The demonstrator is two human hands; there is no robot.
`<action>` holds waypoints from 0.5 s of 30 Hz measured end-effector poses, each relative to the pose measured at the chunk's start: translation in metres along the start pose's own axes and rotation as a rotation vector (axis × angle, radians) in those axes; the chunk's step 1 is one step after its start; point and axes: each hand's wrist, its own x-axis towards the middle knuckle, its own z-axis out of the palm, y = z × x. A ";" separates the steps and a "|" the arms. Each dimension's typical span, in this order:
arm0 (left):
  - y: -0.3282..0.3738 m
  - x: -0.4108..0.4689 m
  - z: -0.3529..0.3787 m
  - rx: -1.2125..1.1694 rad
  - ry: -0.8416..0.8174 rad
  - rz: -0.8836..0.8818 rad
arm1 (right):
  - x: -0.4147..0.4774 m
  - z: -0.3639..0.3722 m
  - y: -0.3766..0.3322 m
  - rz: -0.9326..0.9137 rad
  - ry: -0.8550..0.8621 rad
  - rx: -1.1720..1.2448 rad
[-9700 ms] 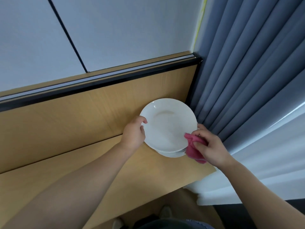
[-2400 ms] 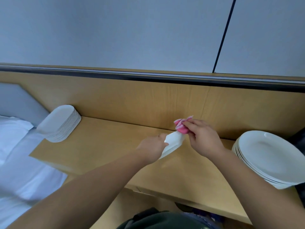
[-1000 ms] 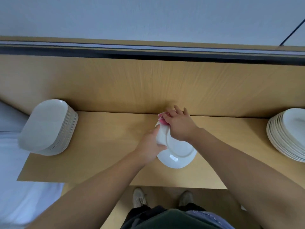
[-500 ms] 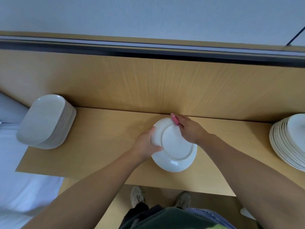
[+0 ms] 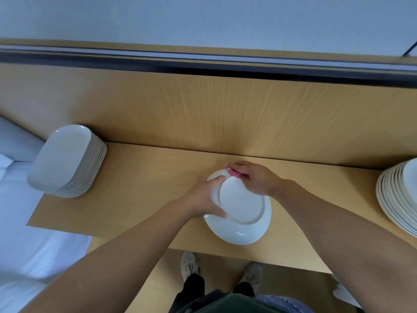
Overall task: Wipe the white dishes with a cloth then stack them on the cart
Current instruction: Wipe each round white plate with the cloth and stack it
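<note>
Mid-wipe, judging by the pose: working the underside of a white plate (image 5: 242,211). Grips the plate's left rim with the left hand (image 5: 204,199), thumb hooked over the edge nearest the body, fingers hidden underneath. Clamps a pink cloth (image 5: 233,173) onto the far rim with the right hand (image 5: 256,180), fingers laid over it so only a sliver of pink shows at the tips, just beyond the left hand's knuckles.

To do this step well:
- Hold firm with the left hand at the rim, clear of the cloth's path.
- Run the cloth round the rim in one arc, then over the foot ring and the flat inside it, where damp likely lingers.
- Turn the plate by re-gripping with the left hand rather than overreaching with the right.
- Press lightly. Glazed ware in a one-sided grip, so probably quick to slip.
- Stay above the worktop (image 5: 146,188), short of its front edge.

Held bottom-up, foot ring toward the camera, eating face down toward the worktop. Seemingly tipped, far rim under the right hand and near rim below both wrists. Cannot tell whether that near rim touches the wood. Round, so no true long axis. Reads as an oval only through the tilt, stretched from the right hand's fingertips back toward the body.

Well apart beyond the left hand: a stack of oblong dishes (image 5: 65,161). Well apart beyond the right forearm: a stack of round plates (image 5: 399,199).
</note>
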 end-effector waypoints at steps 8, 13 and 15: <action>-0.008 0.001 0.011 -0.056 0.086 -0.037 | 0.005 -0.002 -0.005 0.086 -0.006 0.046; -0.018 0.004 0.015 -0.061 0.119 -0.090 | -0.015 0.010 0.008 0.171 0.127 0.105; -0.019 0.003 0.017 -0.078 0.129 -0.102 | -0.028 0.020 0.015 0.211 0.195 0.131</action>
